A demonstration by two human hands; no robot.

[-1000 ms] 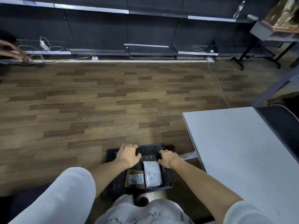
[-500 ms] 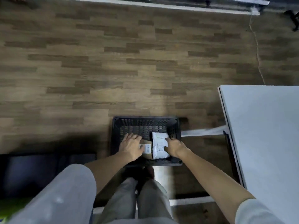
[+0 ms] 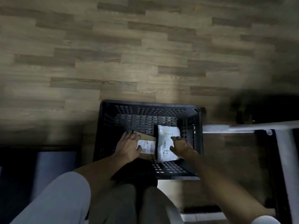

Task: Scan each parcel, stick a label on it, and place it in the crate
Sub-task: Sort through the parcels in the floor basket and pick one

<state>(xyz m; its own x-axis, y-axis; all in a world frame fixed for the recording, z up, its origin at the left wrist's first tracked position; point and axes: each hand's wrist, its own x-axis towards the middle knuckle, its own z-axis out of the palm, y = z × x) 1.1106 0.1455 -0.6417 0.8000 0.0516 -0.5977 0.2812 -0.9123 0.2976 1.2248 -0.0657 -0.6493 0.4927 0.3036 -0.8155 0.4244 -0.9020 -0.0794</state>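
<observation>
A black perforated crate (image 3: 150, 105) stands on the wood floor in front of my knees. Two parcels lie side by side on its bottom. On the left is a brown cardboard parcel (image 3: 146, 137) with a white barcode label. On the right is a white poly mailer (image 3: 167, 135) with printed labels. My left hand (image 3: 127, 146) rests on the brown parcel's left part, thumb on its label. My right hand (image 3: 182, 148) lies on the mailer's right side with its fingers stretched out. The picture is dim and slightly blurred.
A white table frame bar (image 3: 242, 126) and leg (image 3: 286, 159) stand just right of the crate. A dark, grey-topped object (image 3: 53, 167) sits on the floor at my left. Bare wood floor (image 3: 145, 54) stretches beyond the crate.
My view has dropped from the room to straight down over the crate. Both hands have gone from the crate's far rim down onto the two parcels inside.
</observation>
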